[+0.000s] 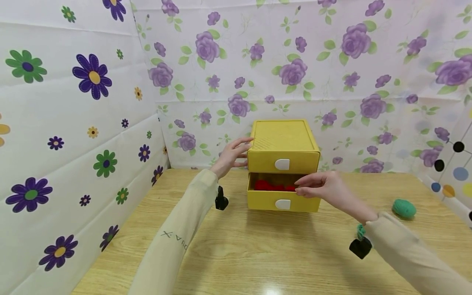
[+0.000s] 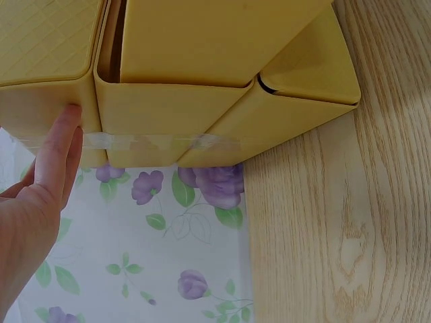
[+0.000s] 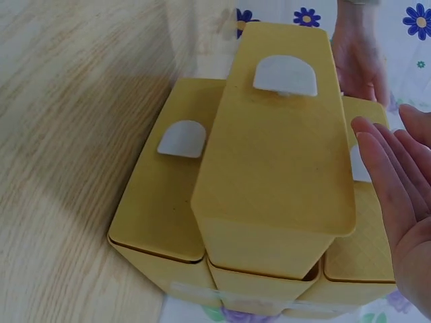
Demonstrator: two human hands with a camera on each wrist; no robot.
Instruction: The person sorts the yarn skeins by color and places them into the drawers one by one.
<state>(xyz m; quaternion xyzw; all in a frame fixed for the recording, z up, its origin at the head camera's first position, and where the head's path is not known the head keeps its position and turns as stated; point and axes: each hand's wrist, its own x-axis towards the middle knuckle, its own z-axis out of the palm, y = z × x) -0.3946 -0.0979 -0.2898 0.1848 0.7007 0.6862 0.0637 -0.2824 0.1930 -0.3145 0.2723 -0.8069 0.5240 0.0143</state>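
Note:
A yellow chest of drawers point(image 1: 285, 133) stands at the back of the table; the right wrist view shows three drawer fronts with white tabs. Its middle drawer point(image 1: 259, 201) is pulled out, with red soft-looking stuff point(image 1: 266, 185) inside, partly hidden. My left hand point(image 1: 231, 159) rests its fingers against the chest's upper left side; in the left wrist view an index fingertip point(image 2: 73, 111) touches the wall. Over the right part of the drawer hovers my right hand point(image 1: 328, 189), fingers extended point(image 3: 382, 178) and thumb apart, with nothing seen between them.
A green lumpy oval object point(image 1: 404, 208) lies on the wooden table point(image 1: 236, 254) to the right. Flower-patterned sheets point(image 1: 206, 82) hang behind the chest and on the left; a dotted sheet stands at the right.

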